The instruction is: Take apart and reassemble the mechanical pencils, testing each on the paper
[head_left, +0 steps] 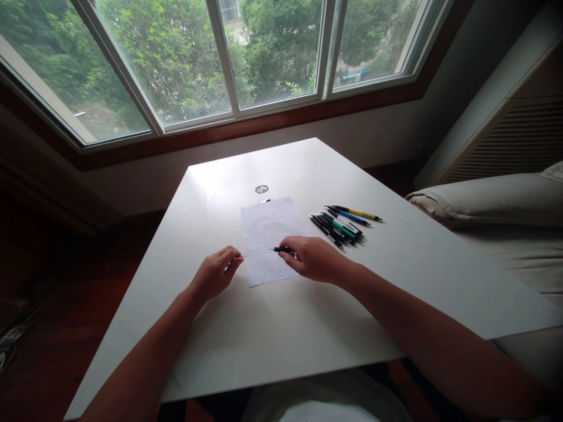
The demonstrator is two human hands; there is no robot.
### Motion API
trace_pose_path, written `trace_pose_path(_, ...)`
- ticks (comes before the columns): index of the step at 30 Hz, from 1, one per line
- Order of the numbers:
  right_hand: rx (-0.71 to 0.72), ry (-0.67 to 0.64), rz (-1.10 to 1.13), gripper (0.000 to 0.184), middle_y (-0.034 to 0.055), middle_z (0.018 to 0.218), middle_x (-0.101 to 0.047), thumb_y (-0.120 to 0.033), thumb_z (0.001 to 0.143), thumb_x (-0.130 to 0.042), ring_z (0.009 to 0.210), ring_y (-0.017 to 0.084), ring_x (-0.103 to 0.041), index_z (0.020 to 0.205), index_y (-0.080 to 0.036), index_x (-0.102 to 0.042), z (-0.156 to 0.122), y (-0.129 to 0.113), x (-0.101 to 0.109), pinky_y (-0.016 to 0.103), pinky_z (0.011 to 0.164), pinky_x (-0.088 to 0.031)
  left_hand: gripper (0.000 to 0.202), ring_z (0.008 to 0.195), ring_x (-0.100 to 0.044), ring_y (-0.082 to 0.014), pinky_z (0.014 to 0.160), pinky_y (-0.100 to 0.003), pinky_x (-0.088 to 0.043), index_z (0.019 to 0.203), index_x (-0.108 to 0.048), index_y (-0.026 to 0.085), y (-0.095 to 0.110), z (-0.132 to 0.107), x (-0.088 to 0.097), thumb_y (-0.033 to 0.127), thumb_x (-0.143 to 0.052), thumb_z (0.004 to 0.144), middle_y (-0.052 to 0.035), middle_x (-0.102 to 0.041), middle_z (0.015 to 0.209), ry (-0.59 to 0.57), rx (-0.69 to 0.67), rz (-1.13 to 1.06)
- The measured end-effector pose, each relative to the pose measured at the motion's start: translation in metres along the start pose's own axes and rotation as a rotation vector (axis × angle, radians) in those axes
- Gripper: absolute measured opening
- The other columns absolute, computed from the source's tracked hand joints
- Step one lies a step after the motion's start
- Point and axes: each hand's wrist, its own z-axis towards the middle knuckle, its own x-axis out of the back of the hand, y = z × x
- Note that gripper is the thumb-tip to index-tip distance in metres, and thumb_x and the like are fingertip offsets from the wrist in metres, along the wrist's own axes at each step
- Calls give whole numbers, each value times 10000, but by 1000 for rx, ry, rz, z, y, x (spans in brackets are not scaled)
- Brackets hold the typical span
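A sheet of paper (269, 227) with lines of writing lies on the white table. Over its right side, my right hand (314, 258) is closed round a black pen (282, 249), and a thin point sticks out of it towards the left. At the sheet's left edge, my left hand (219, 271) is pinched, with a tiny shiny bit showing at the fingertips, too small to name. Several pens lie in a loose group just beyond my right hand, among them a yellow pen (358, 213), a blue pen (354, 217) and a green pen (343, 228).
The white table (246, 346) narrows towards the window (272, 53). A round black-and-white mark (261, 189) is on the tabletop beyond the paper. To the right stand a light padded seat (492, 199) and a slatted unit (510, 140).
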Motion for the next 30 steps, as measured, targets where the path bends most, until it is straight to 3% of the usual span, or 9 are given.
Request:
trace_pose_path(3, -7, 21, 63, 253, 56, 872, -738, -361, 947, -580, 711, 174, -652, 1101, -180, -667, -1, -3, -4, 258, 619, -403, 96, 737, -571, -138, 669, -251, -435, 995, -558, 192, 5, 0, -1, 250, -481, 1001, -57, -643, 942, -23, -19, 6)
trace_pose_path(8, 113, 32, 159, 260, 56, 970, -759, -378, 977, -551, 849, 199, -700, 1141, -228, -686, -3, -21, -28, 272, 725, -449, 74, 776, -580, -152, 699, -268, -435, 995, -562, 197, 21, 1, -4, 235, -498, 990, -55, -649, 938, -71, -89, 11)
trace_pose_path(13, 168, 13, 129, 218, 56, 933, -759, -327, 986, -534, 837, 195, -700, 1037, -213, -714, -5, -29, -42, 262, 712, -437, 97, 795, -591, -163, 720, -282, -446, 1009, -576, 199, 29, 1, -8, 222, -483, 994, -59, -652, 929, -116, -132, 10)
trace_pose_path(20, 111, 0, 72, 173, 61, 929, -753, -234, 933, -583, 818, 195, -684, 1047, -199, -709, -4, -23, -31, 264, 703, -419, 110, 812, -616, -172, 728, -293, -473, 1008, -609, 197, 19, 2, -3, 247, -512, 991, -66, -669, 942, -88, -113, 40)
trace_pose_path(26, 189, -226, 36, 163, 37, 888, -755, -254, 926, -588, 771, 185, -673, 980, -230, -740, -6, -15, -19, 256, 645, -372, 165, 903, -641, -191, 793, -320, -499, 1049, -674, 224, 16, 1, -2, 274, -529, 990, -86, -677, 1035, -178, -186, 23)
trace_pose_path(30, 193, -287, 20, 148, 30, 868, -751, -242, 904, -596, 742, 176, -657, 933, -231, -740, -7, -13, -20, 255, 631, -347, 157, 915, -643, -190, 818, -327, -495, 1060, -694, 257, 18, 0, -2, 287, -566, 974, -72, -677, 1081, -245, -206, 29)
